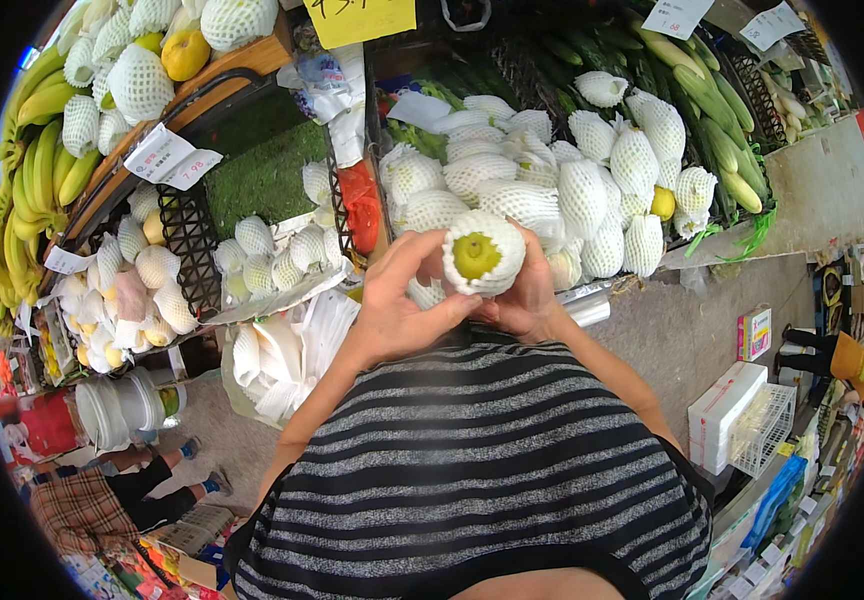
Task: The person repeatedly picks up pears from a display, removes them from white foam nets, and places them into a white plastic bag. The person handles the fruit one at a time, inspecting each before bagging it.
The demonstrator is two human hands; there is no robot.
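Note:
A yellow-green fruit (pixel 477 256) in a white foam net sleeve (pixel 505 259) is held between both hands in front of my chest. My left hand (pixel 406 289) touches the sleeve from the left with its thumb and fingers. From the right, my right hand (pixel 528 296) curls round it. One end of the fruit shows through the sleeve's opening. Just beyond the hands lies a pile of fruits in foam sleeves (pixel 518 202), with a bare yellow fruit (pixel 662 202) among them. White foam sleeves (pixel 271 360) fill a bag at the lower left.
Bananas (pixel 38 176) and sleeved fruits (pixel 139 82) stand at the upper left. Black crates (pixel 186 251) divide the stall. Cucumbers (pixel 713 124) lie at the upper right. White foam boxes (pixel 724 416) stand on the floor at right. Two people are farther off, at lower left and right.

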